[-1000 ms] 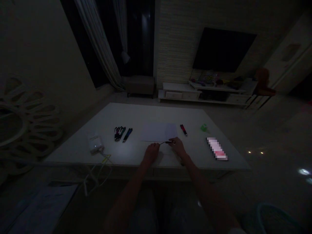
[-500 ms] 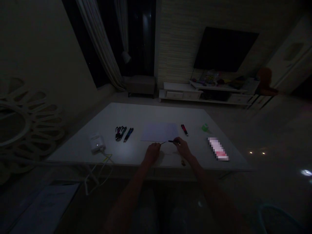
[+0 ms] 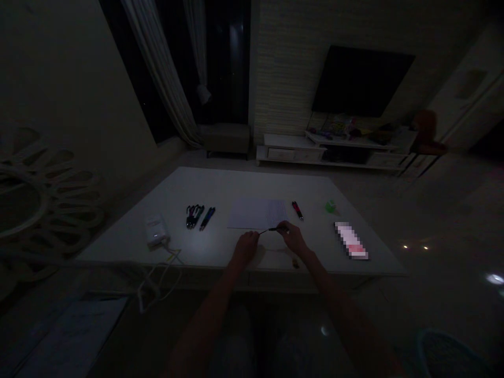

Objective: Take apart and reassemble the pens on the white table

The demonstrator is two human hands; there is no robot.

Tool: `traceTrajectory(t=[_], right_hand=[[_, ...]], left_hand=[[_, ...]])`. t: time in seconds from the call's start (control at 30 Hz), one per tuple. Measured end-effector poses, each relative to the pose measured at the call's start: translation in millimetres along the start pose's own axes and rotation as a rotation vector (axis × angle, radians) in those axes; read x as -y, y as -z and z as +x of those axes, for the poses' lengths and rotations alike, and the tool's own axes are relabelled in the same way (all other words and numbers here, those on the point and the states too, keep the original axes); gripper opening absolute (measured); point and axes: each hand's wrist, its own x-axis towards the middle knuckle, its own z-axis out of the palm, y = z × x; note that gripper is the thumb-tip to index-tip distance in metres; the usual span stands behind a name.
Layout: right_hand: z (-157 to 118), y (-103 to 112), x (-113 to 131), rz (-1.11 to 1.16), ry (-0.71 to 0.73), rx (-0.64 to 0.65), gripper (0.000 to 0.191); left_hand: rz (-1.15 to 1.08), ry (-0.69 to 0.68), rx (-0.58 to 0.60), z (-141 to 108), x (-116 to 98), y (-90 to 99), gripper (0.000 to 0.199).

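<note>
Near the table's front edge, my left hand [image 3: 247, 247] is closed on a thin rod [image 3: 263, 232] that looks like a pen refill. My right hand [image 3: 292, 236] pinches a dark pen barrel [image 3: 273, 229]. Rod and barrel meet end to end, just in front of the paper; in this dim light I cannot tell whether one is inside the other. The white paper [image 3: 248, 212], with printed lines on its right part, lies flat behind my hands. A small brownish object [image 3: 295, 263] lies below my right wrist.
On the white table [image 3: 252, 184], blue-and-black pens [image 3: 207, 218] and several dark pens [image 3: 194, 216] lie left of the paper. A red-and-black pen [image 3: 297, 210], green object [image 3: 330, 206] and phone [image 3: 351, 240] are to the right. A white box [image 3: 156, 231] with cables stands left.
The thin rod and the dark barrel, apart before, now meet between my hands. The right hand has shifted slightly left; the left hand stays nearly in place.
</note>
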Motion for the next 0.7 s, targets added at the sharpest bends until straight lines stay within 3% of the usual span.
traceTrajectory(t=[0.3, 0.53, 0.7], right_hand=[[3.7, -3.5, 1.4, 0.012, 0.020, 0.053, 0.015], [4.3, -17.9, 6.7, 0.040, 0.022, 0.173, 0.013], [4.7, -26.8, 12.2, 0.059, -0.061, 0.144, 0.020]], left_hand=[[0.006, -0.018, -0.011, -0.3, -1.4, 1.7, 0.015], [-0.091, -0.076, -0.010, 0.8, 0.6, -3.3, 0.015], [-0.179, -0.065, -0.100, -0.5, 4.8, -12.6, 0.024]])
